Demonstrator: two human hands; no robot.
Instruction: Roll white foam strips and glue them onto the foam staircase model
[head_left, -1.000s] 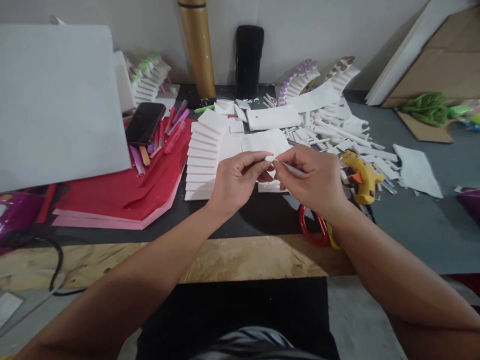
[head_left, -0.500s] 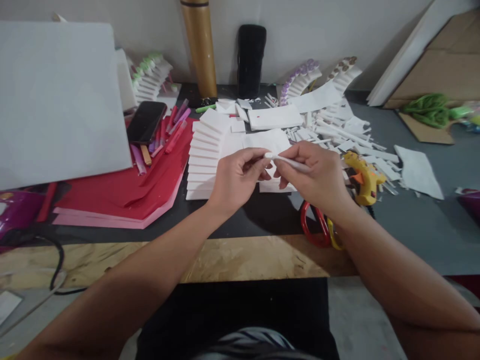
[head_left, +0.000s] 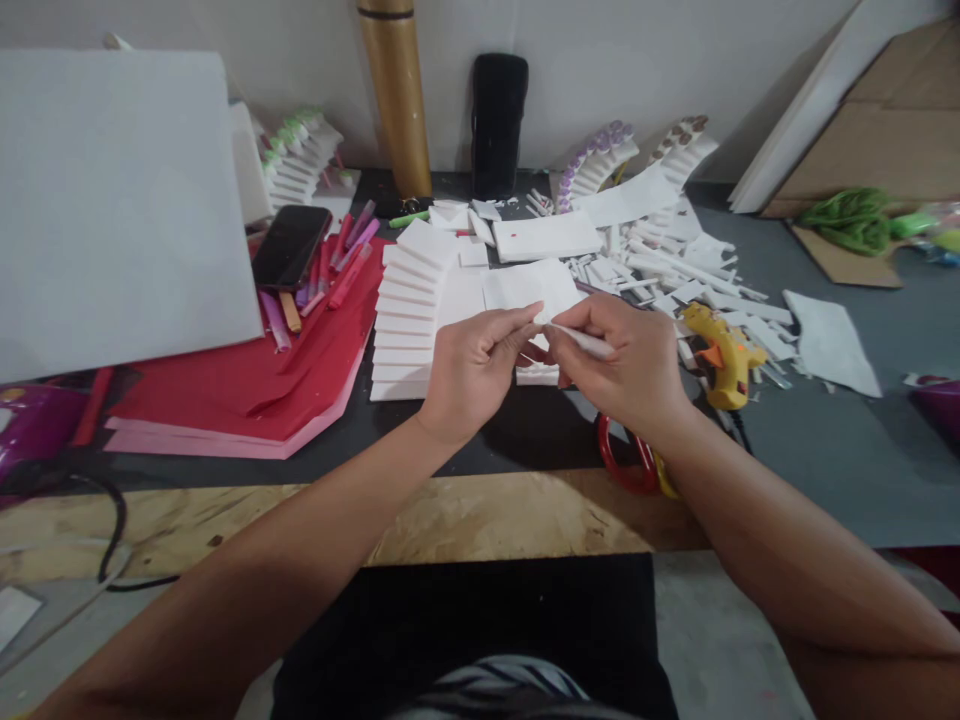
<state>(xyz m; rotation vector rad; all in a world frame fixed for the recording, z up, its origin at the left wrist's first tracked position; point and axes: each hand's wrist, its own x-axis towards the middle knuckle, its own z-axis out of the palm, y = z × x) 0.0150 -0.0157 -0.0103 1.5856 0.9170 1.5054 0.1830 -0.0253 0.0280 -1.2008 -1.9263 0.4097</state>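
Over the middle of the table, my right hand [head_left: 637,355] is closed round a thin white rolled stick [head_left: 592,343], which looks like paper. My left hand [head_left: 474,370] pinches the stick's small tip between thumb and fingers, close against the right fingertips. Much of the stick is hidden by the fingers. Below and left of the hands lies a white model staircase [head_left: 405,318] with fanned steps. A white sheet [head_left: 529,283] lies just behind the hands. Red-handled scissors [head_left: 622,460] rest under my right wrist, partly covered, with a yellow glue gun [head_left: 720,355] to the right.
White scraps and sticks [head_left: 675,265] pile up at the back right. A gold bottle [head_left: 397,105] and a black case [head_left: 499,125] stand by the wall. On the left are red sheets [head_left: 225,390], markers [head_left: 349,275], a phone [head_left: 292,247] and a large white board [head_left: 120,200].
My fingers have come closer together, and the left fingertips now cover more of the stick's tip. The right hand has turned slightly round the stick.
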